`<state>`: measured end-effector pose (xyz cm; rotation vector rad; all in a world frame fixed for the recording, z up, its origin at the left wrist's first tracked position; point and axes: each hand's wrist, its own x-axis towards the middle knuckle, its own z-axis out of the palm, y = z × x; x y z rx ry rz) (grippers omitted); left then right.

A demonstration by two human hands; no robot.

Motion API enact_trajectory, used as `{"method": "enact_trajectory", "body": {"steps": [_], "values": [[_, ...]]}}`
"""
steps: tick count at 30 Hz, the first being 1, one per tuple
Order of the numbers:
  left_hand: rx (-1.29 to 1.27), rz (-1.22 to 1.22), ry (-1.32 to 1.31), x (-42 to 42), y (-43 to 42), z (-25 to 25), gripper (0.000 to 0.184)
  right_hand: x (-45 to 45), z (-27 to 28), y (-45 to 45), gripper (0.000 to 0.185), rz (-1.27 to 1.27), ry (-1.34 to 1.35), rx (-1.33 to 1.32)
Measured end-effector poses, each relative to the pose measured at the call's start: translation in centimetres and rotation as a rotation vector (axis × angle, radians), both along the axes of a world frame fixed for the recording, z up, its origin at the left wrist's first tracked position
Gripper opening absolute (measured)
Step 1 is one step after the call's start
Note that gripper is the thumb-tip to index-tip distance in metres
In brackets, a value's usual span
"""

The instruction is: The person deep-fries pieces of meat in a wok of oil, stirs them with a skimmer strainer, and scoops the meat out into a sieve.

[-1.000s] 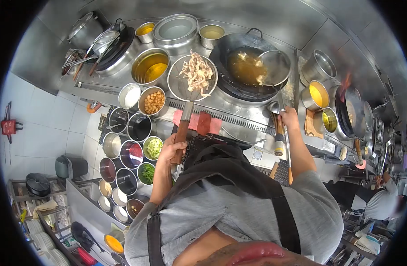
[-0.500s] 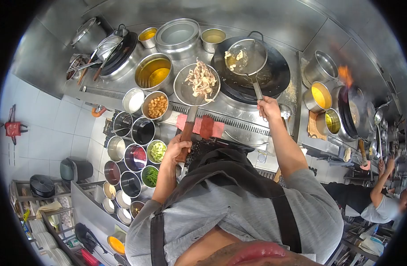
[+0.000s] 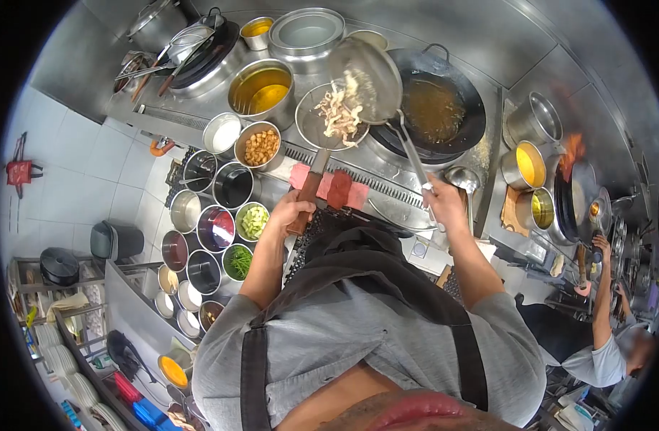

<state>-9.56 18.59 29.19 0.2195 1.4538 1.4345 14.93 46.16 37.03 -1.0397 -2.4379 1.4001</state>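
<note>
My left hand (image 3: 293,213) is closed round the wooden handle of a strainer (image 3: 306,128), held over the front of the stove. Pale strips of what looks like cooked meat (image 3: 338,122) lie in it. My right hand (image 3: 446,205) grips the metal handle of a mesh skimmer (image 3: 383,75), which is tipped over the strainer's right side. Pale pieces at its edge are blurred, and I cannot tell which are still on the mesh. Right of the skimmer sits a black wok (image 3: 473,118) with brown oil (image 3: 433,108) in it.
Pots of oil (image 3: 261,93) and a bowl of browned cubes (image 3: 258,146) stand left of the strainer. Several ingredient containers (image 3: 253,223) line the left side. A ladle (image 3: 462,179) lies right of my right hand. Flames (image 3: 573,147) rise by a co-worker's arm (image 3: 604,287) at right.
The skimmer has swung left from above the wok to the strainer and tipped, its pieces coming down there. The strainer has shifted slightly right. The co-worker's arm has reached toward the stove.
</note>
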Motion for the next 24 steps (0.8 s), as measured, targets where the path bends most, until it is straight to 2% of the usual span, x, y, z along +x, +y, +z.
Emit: {"method": "enact_trajectory", "body": {"steps": [3,5,10,12,16,19,21,24], "values": [[-0.006,-0.003,-0.001,-0.1,0.1,-0.9,0.025,-0.7,-0.7,-0.7,0.046,0.036,-0.101,0.001],[-0.012,-0.008,-0.008,-0.1,-0.1,-0.7,0.025,-0.9,-2.0,-0.6,0.044,0.141,-0.009,0.323],[-0.021,-0.002,0.006,0.4,-0.8,-0.1,0.026,-0.9,-0.6,-0.6,0.039,0.155,-0.044,0.449],[-0.029,0.003,0.017,0.5,-1.0,0.2,0.026,-0.8,-0.5,-0.6,0.039,0.175,0.038,0.525],[0.006,0.0,-0.006,0.0,-1.2,-0.5,0.027,-1.1,-0.5,0.2,0.04,0.163,0.022,0.487],[0.012,-0.002,-0.018,-0.3,-1.3,-0.7,0.027,-1.1,-0.2,1.0,0.042,0.06,0.081,0.477],[0.091,-0.002,-0.061,-0.8,-1.3,-1.9,0.027,-0.6,0.6,2.2,0.043,-0.127,0.021,0.137],[0.081,0.02,-0.096,-1.9,-1.0,-3.5,0.027,1.2,-0.5,5.0,0.043,-0.222,0.113,0.134]]}}
